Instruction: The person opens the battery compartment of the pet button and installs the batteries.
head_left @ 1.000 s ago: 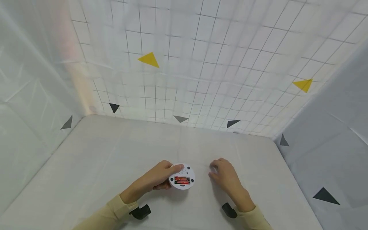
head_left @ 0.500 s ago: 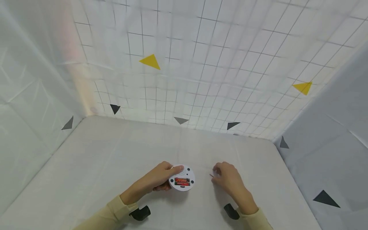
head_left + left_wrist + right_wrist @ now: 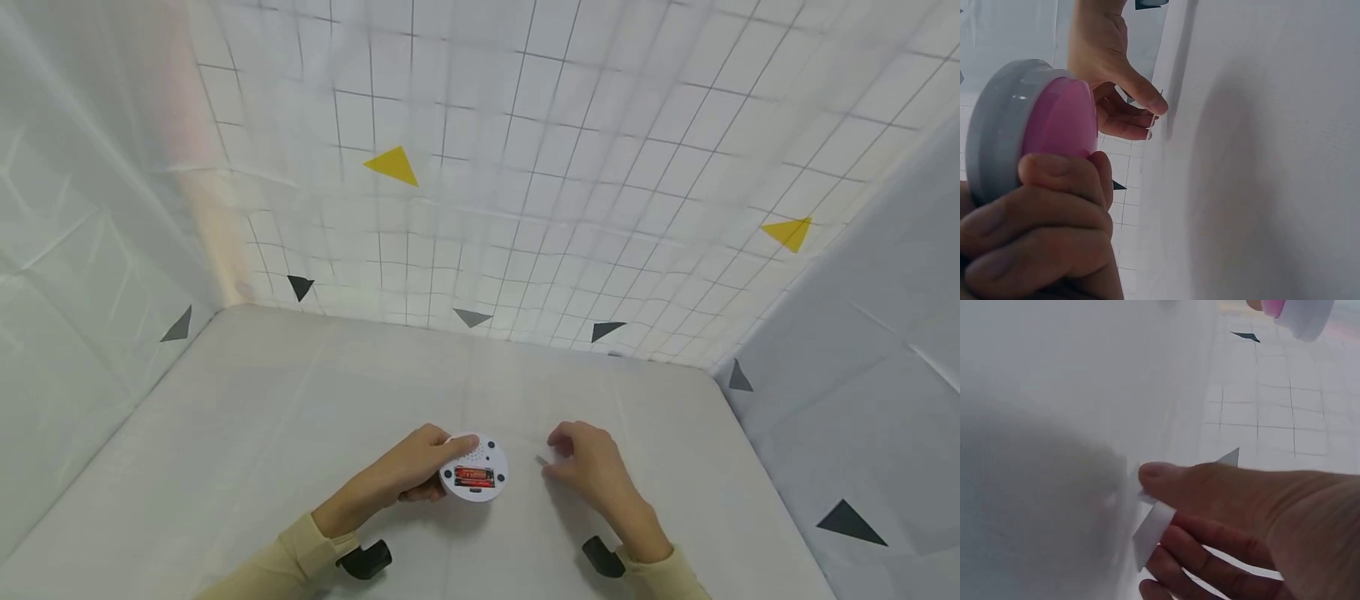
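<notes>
My left hand (image 3: 408, 468) grips a round white device (image 3: 480, 493), thumb across its underside and fingers beneath. The underside faces up, with speaker holes, dark round feet and an uncovered battery compartment holding two red batteries (image 3: 474, 477). In the left wrist view the device's pink domed side (image 3: 1063, 119) shows beside my curled fingers. To the right, my right hand (image 3: 596, 467) pinches a small, thin white cover-like piece (image 3: 1155, 531) between thumb and fingers, just above the table and apart from the device. My fingers hide part of that piece.
A white cloth-covered table (image 3: 360, 367) lies under both hands. Behind it hangs a pale sheet with a grid (image 3: 540, 208) and yellow and dark triangles. Pale side walls (image 3: 862, 375) enclose the table. Black wrist-camera mounts (image 3: 365, 558) stick out by both wrists.
My right hand has shifted slightly right, then back toward the left, turning the small white piece between its fingers. My left hand and the device have stayed nearly still.
</notes>
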`<state>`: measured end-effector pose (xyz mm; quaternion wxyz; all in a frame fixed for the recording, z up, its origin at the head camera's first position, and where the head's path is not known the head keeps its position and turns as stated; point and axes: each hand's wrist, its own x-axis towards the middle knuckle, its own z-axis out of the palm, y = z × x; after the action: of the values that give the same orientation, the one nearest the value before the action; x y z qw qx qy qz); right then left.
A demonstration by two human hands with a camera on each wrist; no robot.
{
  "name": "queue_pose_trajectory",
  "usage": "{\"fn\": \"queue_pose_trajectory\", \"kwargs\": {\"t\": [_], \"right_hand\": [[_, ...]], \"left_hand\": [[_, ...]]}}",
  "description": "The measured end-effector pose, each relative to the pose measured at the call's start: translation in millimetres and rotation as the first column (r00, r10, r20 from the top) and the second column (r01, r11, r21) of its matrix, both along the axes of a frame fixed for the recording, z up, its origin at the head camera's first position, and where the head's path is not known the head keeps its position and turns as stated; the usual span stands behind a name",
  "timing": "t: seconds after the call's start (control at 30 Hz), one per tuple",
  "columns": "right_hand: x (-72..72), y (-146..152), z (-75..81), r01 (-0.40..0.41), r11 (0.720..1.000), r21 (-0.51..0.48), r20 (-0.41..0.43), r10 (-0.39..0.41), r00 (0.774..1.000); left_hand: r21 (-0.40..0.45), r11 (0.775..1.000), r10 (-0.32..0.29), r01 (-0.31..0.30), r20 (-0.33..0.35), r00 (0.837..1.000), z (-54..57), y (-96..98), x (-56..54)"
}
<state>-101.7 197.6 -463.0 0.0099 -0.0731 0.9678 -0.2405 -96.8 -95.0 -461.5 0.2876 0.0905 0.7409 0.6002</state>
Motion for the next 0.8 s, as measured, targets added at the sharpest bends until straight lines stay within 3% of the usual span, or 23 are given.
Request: {"fn": "queue_pose_trajectory", "kwargs": {"t": [0.17,0.37,0.67,0.8], "right_hand": [[1.7,-7,5.1,-0.026,0.995,-0.096,-0.041,0.022,0.999],[12.6,-19,20.4,-0.16,0.957,-0.241,-0.111,0.137,0.984],[29.1,-32,36.7,-0.317,0.908,-0.273,-0.193,0.271,0.943],[30.9,-33,38.2,-0.344,0.905,-0.252,-0.199,0.299,0.933]], "left_hand": [[-0.01,1.0,0.001,-0.001,-0.003,1.0,1.2,0.0,-0.1],[-0.027,1.0,0.002,-0.002,-0.004,1.0,0.7,-1.0,-0.8],[-0.016,1.0,0.0,-0.001,-0.003,1.0,-1.2,-1.7,-1.1],[-0.014,1.0,0.006,-0.006,-0.002,1.0,-0.5,-2.0,-1.7]]}}
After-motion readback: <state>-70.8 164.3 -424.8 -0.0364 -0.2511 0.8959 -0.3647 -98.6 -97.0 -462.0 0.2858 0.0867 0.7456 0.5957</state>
